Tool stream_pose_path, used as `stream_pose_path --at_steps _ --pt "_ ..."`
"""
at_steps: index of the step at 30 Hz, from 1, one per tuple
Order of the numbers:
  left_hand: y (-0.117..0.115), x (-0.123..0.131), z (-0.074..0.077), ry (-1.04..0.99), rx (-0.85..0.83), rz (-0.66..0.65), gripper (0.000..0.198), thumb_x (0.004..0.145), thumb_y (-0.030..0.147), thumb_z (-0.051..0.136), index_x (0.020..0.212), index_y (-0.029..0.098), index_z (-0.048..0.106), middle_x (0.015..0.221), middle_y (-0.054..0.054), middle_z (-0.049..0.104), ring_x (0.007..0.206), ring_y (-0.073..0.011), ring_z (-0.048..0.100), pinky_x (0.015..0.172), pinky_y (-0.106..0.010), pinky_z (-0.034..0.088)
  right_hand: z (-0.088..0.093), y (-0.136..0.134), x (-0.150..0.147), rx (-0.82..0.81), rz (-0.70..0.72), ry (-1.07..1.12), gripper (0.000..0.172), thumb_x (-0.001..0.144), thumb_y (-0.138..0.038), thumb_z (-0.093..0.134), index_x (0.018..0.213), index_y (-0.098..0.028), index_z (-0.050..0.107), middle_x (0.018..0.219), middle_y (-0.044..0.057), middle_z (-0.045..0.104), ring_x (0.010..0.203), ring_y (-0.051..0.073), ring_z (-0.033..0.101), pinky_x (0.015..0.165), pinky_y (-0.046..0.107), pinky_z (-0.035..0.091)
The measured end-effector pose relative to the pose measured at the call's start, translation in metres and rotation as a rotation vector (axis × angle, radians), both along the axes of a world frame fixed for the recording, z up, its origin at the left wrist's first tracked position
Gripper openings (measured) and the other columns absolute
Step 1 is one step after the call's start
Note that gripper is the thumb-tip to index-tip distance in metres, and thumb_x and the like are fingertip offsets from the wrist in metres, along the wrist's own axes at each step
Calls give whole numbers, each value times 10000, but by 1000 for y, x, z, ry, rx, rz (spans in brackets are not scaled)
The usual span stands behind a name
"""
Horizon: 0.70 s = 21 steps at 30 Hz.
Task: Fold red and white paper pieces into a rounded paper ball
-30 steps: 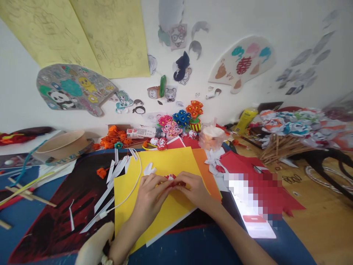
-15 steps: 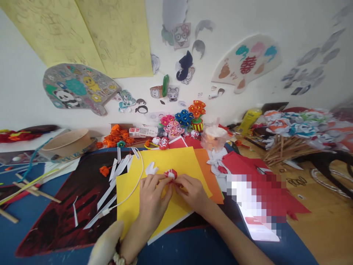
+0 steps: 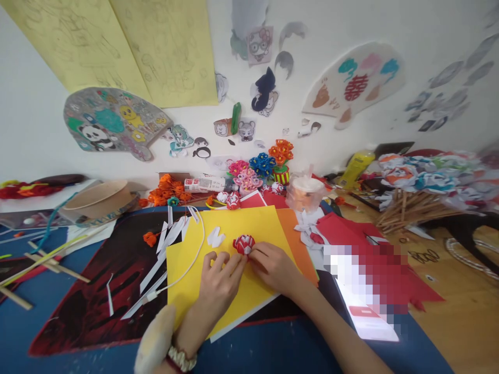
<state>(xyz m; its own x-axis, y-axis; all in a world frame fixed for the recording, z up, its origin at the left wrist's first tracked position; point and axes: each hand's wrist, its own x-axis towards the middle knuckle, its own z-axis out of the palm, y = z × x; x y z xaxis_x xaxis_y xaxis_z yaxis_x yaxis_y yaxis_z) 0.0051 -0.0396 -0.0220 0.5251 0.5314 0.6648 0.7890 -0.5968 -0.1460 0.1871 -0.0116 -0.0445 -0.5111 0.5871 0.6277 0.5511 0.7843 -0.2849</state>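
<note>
A small red-and-white folded paper flower (image 3: 244,243) is held between my two hands, above a yellow sheet of paper (image 3: 257,221). My left hand (image 3: 221,278) is closed, its thumb and index finger pinching the flower's near, lower side. From the right, my right hand (image 3: 276,267) pinches the flower's right edge with its fingertips. The exact grip points are partly hidden behind the fingers. Two small white paper pieces (image 3: 215,237) lie on the yellow sheet just left of the flower.
White paper strips (image 3: 171,235) and a white cable (image 3: 198,244) lie left of the yellow sheet. Red paper (image 3: 343,228) and a lit phone (image 3: 370,322) are on the right. Behind stand a lidded plastic cup (image 3: 306,192), finished paper flowers (image 3: 233,200) and a cardboard bowl (image 3: 97,197).
The flower has tipped up and shows more of its red-and-white petals. My left fingers have slid down to its lower side. The whole view has shifted slightly.
</note>
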Motion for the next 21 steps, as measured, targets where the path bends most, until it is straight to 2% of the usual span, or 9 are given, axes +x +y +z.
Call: stream_pose_path --at_steps 7,12,16,21 --pt "-1 -4 4 215 24 -79 259 924 46 445 982 143 678 934 -51 711 793 -183 554 767 -382 371 -5 4 7 -65 63 -32 173 918 -93 457 869 -173 602 831 74 631 739 194 565 650 307 488" --pt "-4 -2 3 286 46 -92 318 946 47 377 961 132 683 964 -70 700 860 -194 566 827 -388 386 -7 5 9 -59 86 -65 168 912 -82 473 862 -170 608 835 75 629 736 190 553 655 304 471" --pt "-5 -3 2 297 31 -84 250 932 73 440 1003 143 670 986 -80 696 893 -201 574 855 -379 387 -5 4 10 -55 74 -99 164 901 -78 486 856 -171 613 846 83 631 746 195 560 670 314 477" --pt "-3 -4 2 235 -13 -51 174 909 102 534 1026 154 653 955 -76 702 847 -200 590 802 -373 387 -3 4 10 -78 50 -40 148 896 -90 501 934 -172 619 870 87 649 782 209 585 700 335 503"
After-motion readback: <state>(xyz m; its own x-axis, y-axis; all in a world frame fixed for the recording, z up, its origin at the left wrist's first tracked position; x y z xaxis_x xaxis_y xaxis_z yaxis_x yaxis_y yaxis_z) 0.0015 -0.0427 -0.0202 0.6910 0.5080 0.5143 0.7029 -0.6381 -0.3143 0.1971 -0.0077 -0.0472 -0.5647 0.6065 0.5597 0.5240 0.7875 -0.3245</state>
